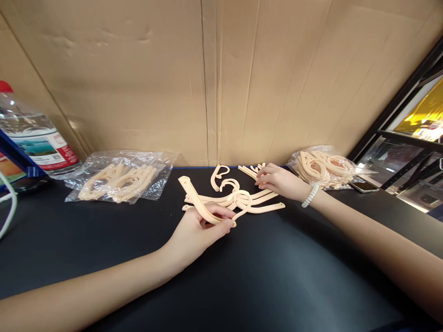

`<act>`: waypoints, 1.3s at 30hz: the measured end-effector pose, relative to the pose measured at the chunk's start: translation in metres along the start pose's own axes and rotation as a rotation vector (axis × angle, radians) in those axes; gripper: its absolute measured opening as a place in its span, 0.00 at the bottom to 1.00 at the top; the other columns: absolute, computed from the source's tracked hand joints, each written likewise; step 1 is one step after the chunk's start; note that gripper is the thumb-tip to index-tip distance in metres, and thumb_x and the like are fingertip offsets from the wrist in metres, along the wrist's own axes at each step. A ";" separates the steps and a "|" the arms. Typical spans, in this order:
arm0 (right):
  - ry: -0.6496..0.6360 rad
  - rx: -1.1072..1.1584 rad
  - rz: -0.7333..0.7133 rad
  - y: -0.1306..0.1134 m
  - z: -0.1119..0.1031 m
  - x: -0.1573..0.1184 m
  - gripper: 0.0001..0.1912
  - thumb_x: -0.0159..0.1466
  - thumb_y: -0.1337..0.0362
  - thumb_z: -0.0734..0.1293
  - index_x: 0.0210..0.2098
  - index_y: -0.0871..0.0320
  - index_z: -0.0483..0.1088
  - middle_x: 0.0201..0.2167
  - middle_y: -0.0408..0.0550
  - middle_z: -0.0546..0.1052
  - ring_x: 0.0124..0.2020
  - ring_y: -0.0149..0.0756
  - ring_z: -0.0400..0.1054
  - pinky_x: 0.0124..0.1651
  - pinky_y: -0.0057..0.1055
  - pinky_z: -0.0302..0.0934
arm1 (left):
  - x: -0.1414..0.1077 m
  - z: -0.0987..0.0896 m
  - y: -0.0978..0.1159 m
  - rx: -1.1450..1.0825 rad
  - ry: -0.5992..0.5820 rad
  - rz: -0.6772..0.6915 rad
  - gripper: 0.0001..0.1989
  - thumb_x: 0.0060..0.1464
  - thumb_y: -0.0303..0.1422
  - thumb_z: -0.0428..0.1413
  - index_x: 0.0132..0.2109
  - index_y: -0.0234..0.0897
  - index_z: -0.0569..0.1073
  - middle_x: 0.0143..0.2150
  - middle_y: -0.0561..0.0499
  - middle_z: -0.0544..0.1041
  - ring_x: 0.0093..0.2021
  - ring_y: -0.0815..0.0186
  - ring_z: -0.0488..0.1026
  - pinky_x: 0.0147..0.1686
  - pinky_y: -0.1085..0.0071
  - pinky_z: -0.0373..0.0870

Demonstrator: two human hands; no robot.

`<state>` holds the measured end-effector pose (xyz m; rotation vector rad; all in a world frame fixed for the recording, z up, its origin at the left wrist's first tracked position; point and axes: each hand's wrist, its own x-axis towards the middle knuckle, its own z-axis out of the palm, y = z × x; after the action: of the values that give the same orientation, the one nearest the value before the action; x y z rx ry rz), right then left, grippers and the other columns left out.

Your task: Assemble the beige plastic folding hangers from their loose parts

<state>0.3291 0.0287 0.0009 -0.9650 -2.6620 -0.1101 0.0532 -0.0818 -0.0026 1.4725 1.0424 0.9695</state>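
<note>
My left hand (202, 226) grips a cream plastic folding hanger piece (196, 200). Its curved arm points up to the left, and a hook (248, 205) curls out beyond my fingertips on the right. Behind it lie several similar hanger pieces (266, 209), overlapping on the black table (221, 286). Farther back, my right hand (277, 181) reaches over a group of slim cream pieces (247, 171), its fingers bent down and together among them. Whatever is between those fingertips is hidden. One more hooked piece (215, 180) lies near the table's back edge.
At the left is a clear bag of hanger parts (117, 182), beside a large red-capped bottle (41, 138). Another bag of parts (318, 166) and a phone (364, 185) lie at the right. Cardboard (207, 83) stands upright along the back.
</note>
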 end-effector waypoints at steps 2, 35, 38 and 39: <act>0.026 0.018 0.013 -0.003 0.004 0.002 0.10 0.65 0.70 0.63 0.36 0.59 0.77 0.40 0.55 0.76 0.43 0.46 0.66 0.46 0.43 0.63 | 0.000 0.000 -0.001 0.007 0.002 -0.002 0.05 0.48 0.33 0.63 0.33 0.38 0.80 0.32 0.52 0.78 0.31 0.68 0.74 0.35 0.73 0.72; 0.537 1.631 0.634 -0.103 -0.005 -0.011 0.25 0.53 0.68 0.74 0.50 0.48 0.70 0.38 0.40 0.70 0.33 0.27 0.69 0.46 0.31 0.65 | 0.003 -0.004 -0.003 -0.138 -0.014 0.049 0.03 0.48 0.30 0.65 0.31 0.36 0.79 0.31 0.53 0.77 0.34 0.69 0.73 0.38 0.74 0.70; 0.414 1.714 0.631 -0.111 -0.003 -0.011 0.22 0.55 0.68 0.74 0.49 0.51 0.71 0.31 0.40 0.71 0.36 0.29 0.70 0.52 0.35 0.64 | 0.004 -0.006 -0.006 -0.099 -0.026 0.050 0.04 0.48 0.30 0.65 0.32 0.36 0.78 0.32 0.52 0.79 0.34 0.69 0.73 0.38 0.75 0.70; 0.365 1.734 0.611 -0.114 -0.002 -0.012 0.18 0.56 0.67 0.73 0.46 0.52 0.72 0.32 0.41 0.71 0.38 0.31 0.70 0.54 0.36 0.63 | 0.004 -0.007 -0.007 -0.094 -0.032 0.047 0.04 0.48 0.30 0.65 0.33 0.36 0.78 0.33 0.52 0.79 0.35 0.69 0.73 0.38 0.74 0.70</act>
<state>0.2660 -0.0664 0.0030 -0.7816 -1.1277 1.5904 0.0473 -0.0757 -0.0083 1.4360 0.9310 1.0111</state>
